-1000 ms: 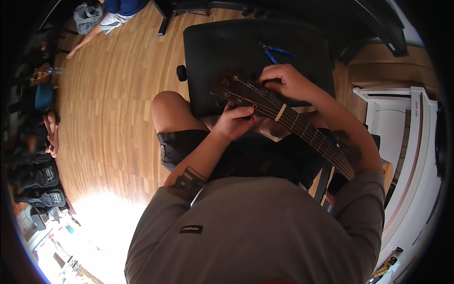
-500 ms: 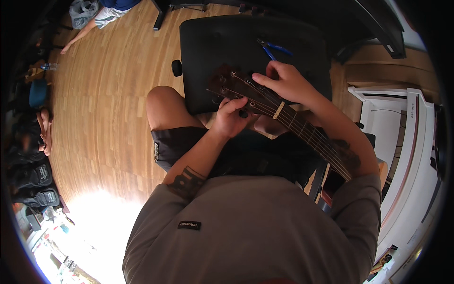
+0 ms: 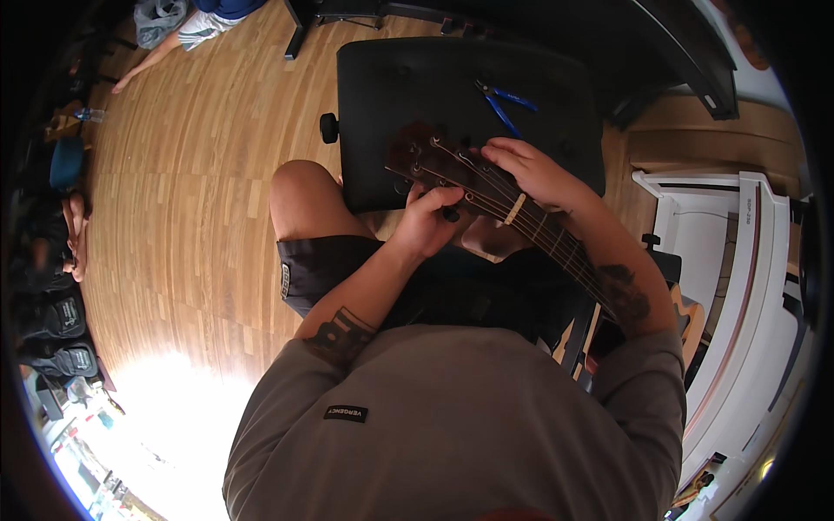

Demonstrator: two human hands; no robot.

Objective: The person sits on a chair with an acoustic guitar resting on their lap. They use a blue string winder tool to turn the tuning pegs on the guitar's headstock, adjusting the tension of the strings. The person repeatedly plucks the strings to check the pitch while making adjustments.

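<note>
One dim guitar headstock [image 3: 445, 165], left hand [image 3: 422, 224] holding its edge, right hand [image 3: 540, 176] opposite, thumb hidden, grip impossible to tell

- Head view: left one of two side-by-side fisheye cameras, worn on the person's head.
- Facing: downward, upright; shirt [image 3: 452, 425] along the lower edge, black bench [image 3: 408, 87] toward the top.
- Range: close; left hand [image 3: 426, 224] and right hand [image 3: 539, 174] around the upper middle.
- Field: wide, wooden floor [image 3: 191, 226] to white furnishing [image 3: 747, 347]; rim dark, edges bowed.

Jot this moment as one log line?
left hand: gripping guitar headstock | right hand: at far edge | blue-handled pliers: on black bench
</note>
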